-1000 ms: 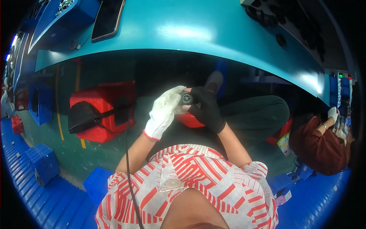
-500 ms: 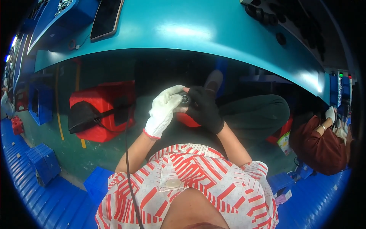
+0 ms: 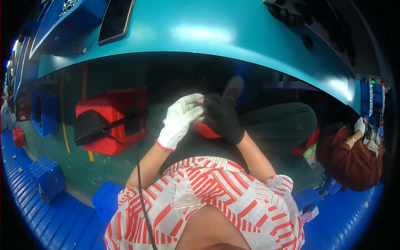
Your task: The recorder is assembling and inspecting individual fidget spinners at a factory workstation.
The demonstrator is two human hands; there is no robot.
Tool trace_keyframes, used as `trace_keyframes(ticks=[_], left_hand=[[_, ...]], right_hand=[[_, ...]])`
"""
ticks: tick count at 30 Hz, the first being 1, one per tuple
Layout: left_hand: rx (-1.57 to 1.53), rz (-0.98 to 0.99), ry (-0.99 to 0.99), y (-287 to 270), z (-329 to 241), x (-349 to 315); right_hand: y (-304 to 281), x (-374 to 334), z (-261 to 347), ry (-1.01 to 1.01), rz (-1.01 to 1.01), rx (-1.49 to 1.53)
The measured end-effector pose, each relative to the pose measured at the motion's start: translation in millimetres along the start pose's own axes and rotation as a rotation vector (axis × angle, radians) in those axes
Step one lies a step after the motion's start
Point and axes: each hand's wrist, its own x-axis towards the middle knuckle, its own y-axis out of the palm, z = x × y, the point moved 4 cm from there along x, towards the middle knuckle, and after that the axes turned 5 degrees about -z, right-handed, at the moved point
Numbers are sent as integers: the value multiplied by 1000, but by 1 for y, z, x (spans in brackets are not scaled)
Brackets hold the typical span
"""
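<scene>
My left hand (image 3: 180, 120), in a white glove with a red cuff edge, meets my right hand (image 3: 223, 118), in a black glove, below the table's front edge. Between their fingertips is a small round black part, now almost wholly covered by the gloves. Both hands are closed around it, the left thumb and fingers from one side and the right fingers from the other. Bare fingertips show at the glove ends.
Ahead curves a teal table (image 3: 200, 35) bearing a phone (image 3: 116, 21), a blue bin (image 3: 83, 21) and a loose black ring (image 3: 307, 41). More black rings (image 3: 285, 16) lie far right. A black bag (image 3: 91, 127) rests against a red stool (image 3: 110, 143). A co-worker (image 3: 350, 158) sits at right.
My right fingers have closed over the round part, hiding its face with the pale spoked mark that showed before. The left hand has barely moved.
</scene>
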Motion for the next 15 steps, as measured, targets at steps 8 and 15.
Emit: trace_keyframes(ticks=[8, 15], left_hand=[[-41, -15, -16, 0, 2, 0], [-237, 43, -63, -1, 0, 1]], right_hand=[[-3, 1, 2, -37, -9, -63], [-3, 1, 3, 37, -42, 42]])
